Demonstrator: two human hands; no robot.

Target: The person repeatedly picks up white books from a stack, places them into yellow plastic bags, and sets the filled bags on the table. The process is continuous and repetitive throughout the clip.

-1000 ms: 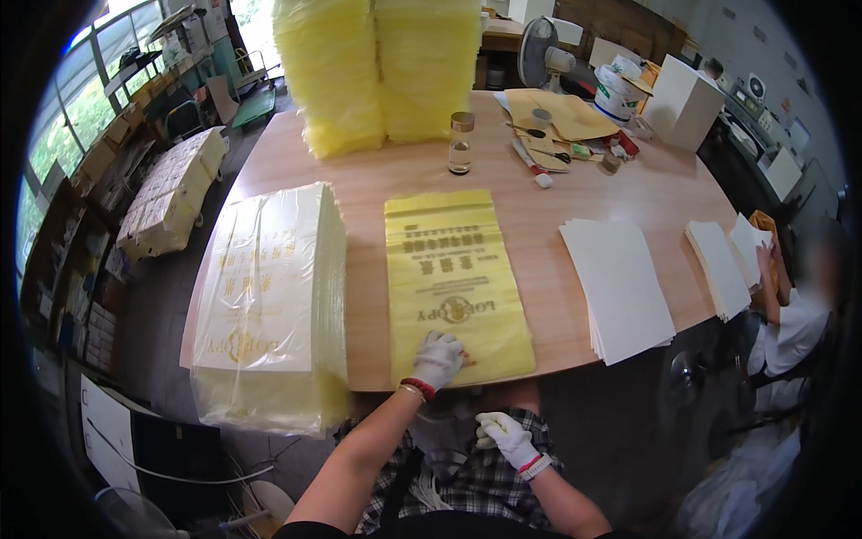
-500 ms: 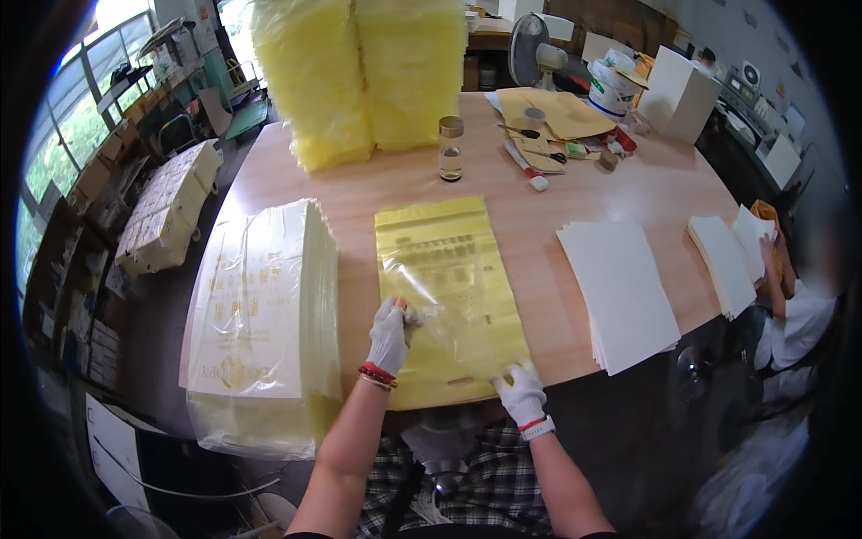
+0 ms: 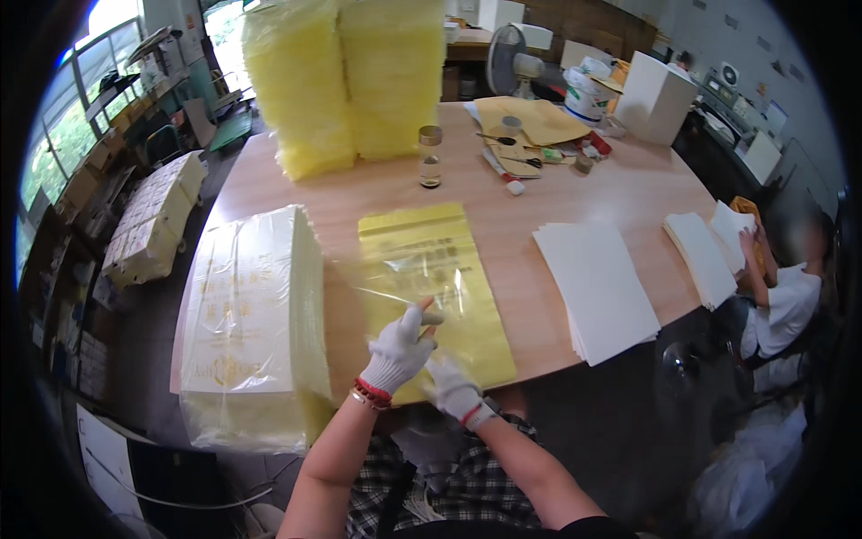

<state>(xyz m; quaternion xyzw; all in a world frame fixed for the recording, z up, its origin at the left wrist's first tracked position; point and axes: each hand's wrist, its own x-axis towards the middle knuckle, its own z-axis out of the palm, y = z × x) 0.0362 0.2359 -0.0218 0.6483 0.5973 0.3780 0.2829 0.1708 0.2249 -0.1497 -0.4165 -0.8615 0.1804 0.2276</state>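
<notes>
A yellow printed plastic bag point(image 3: 480, 314) lies flat on the table in front of me. My left hand point(image 3: 401, 349), in a white glove with bare fingertips, is over its lower left part. Its fingers are pinched at the edge of a thin clear plastic film point(image 3: 382, 289), which is smeared across the bag's left side. Close beside it, at the bag's near edge, my right hand point(image 3: 453, 388) is blurred by motion, so its fingers cannot be made out. To the left stands a tall stack of white bags with gold print point(image 3: 242, 310), wrapped in clear plastic.
White sheets point(image 3: 597, 292) and a smaller pile point(image 3: 705, 260) lie to the right, where another person point(image 3: 781, 296) sits handling paper. Tall yellow bundles point(image 3: 350, 90), a glass jar point(image 3: 430, 157), scissors point(image 3: 530, 162) and a white bucket point(image 3: 588, 94) stand or lie farther back.
My right hand has moved left from the bag's lower right corner to beside my left hand. My left hand has shifted slightly right relative to the bag, with clear film trailing at its fingers.
</notes>
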